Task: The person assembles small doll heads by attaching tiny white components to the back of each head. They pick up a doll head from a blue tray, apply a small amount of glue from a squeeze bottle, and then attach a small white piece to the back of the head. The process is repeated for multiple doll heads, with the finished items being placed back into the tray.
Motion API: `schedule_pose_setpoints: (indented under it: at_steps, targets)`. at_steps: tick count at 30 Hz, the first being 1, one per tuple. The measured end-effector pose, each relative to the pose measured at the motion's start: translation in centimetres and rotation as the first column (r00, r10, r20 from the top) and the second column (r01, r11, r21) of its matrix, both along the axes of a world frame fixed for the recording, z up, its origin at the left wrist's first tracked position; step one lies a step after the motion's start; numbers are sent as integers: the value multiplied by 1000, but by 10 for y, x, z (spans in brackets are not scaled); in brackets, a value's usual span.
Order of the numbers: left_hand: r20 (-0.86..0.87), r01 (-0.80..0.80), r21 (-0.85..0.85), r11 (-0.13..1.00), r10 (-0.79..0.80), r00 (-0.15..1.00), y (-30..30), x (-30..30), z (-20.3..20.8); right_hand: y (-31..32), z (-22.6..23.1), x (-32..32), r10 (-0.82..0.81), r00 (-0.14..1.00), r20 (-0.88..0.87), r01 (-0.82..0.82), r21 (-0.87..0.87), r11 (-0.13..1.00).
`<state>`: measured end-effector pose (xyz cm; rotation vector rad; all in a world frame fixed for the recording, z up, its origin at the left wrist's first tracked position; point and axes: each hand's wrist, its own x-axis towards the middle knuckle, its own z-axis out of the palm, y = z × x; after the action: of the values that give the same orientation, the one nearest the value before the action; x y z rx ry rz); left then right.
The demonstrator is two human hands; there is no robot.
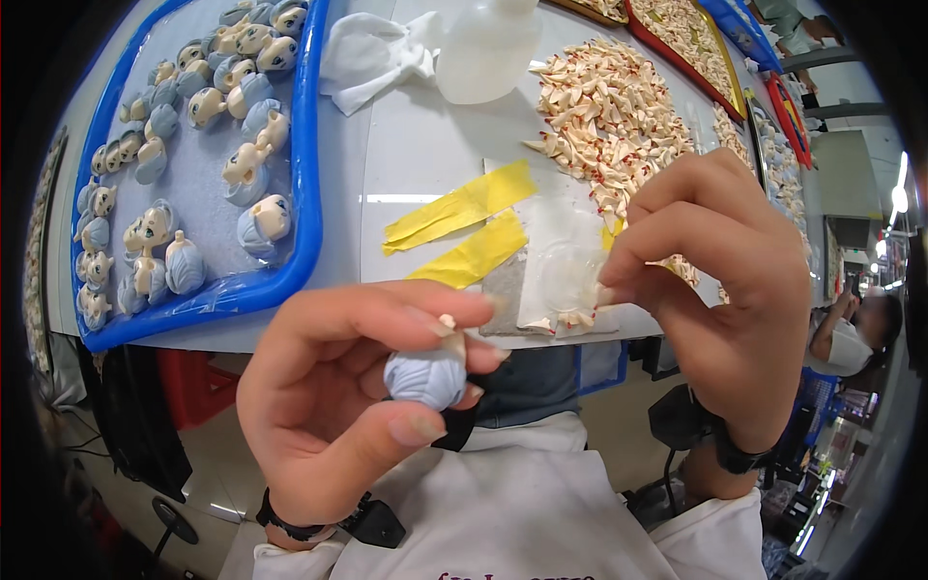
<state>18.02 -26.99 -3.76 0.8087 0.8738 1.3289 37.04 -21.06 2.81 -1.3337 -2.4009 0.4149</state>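
Note:
A small doll head (pixel 425 375) with pale blue hair is gripped between the thumb and fingers of my left hand (pixel 319 387), just off the table's near edge. Its hair side faces up, and a cream-coloured nub sticks out at the top. My right hand (pixel 720 256) is closed in a pinch, thumb against forefinger, over the right side of a white pad (pixel 541 246). Whatever lies between those fingertips is too small to make out. Beneath them, a clear round patch (pixel 570 275) sits on the pad, with small cream pieces with red tips (pixel 577 318) at its near edge.
On the left stands a blue tray (pixel 311 145) of similar doll heads. A white cloth (pixel 372 56) and a translucent bottle (pixel 488 53) are at the back. Yellow tape strips (pixel 459 208) cross the table beside a heap of cream pieces (pixel 609 116). Another person (pixel 855 333) is at far right.

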Motion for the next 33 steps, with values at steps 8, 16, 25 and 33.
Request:
schedule_pose_setpoints:
  at_steps: [8,16,25,33]
  targets:
    - [77,76,21,997,-77,994,-1,-3,-3,-6,-4,2,-87,991,-99,91,36,995]
    - [32,68,112,991,-72,997,-4,2,-11,-36,-12,22,-253,821,-511,168,-208,964]
    - [11,133,266,955,-141,990,-2,8,-10,-51,-23,24,-483,473,-737,25,-536,844]
    - [89,173,382,908,-223,971,-4,7,-19,-60,-34,28,-522,290,-802,-127,-573,810]
